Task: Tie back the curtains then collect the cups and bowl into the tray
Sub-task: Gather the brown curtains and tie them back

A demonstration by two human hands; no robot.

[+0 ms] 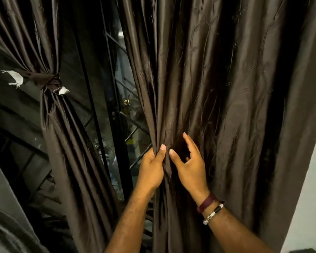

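Note:
Two dark brown satin curtains hang in front of me. The left curtain (66, 125) is gathered and knotted with a brown tie-back (53, 82) that has frayed white ends. The right curtain (217, 88) hangs loose and wide. My left hand (151, 168) grips the bunched inner edge of the right curtain, thumb up. Just beside it, my right hand (190, 167) rests against the same folds with fingers spread apart, holding nothing. No cups, bowl or tray appear in view.
Between the curtains a window (117, 114) with a black metal grille shows a dark outside with some foliage. A pale wall (306, 189) borders the right curtain. My right wrist wears a maroon band and a beaded bracelet (212, 210).

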